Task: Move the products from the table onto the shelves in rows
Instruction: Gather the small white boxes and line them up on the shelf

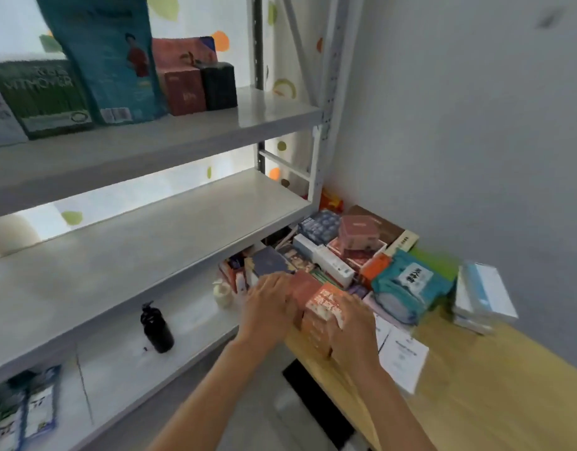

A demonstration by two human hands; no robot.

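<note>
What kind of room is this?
Probably a small shop's stockroom: grey metal shelves holding a tall teal pouch, and a wooden table piled with boxed products, including the orange carton between both hands.

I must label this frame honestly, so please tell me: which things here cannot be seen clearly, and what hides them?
Head view, all of it:
- Orange box: the left hand and right hand cover its sides; the print is blurred.
- Products behind the teal pouch: piled on each other, labels too small.
- Packets on the lowest shelf: cut by the left edge.
- Top shelf green pack: partly behind the tall teal bag.
</note>
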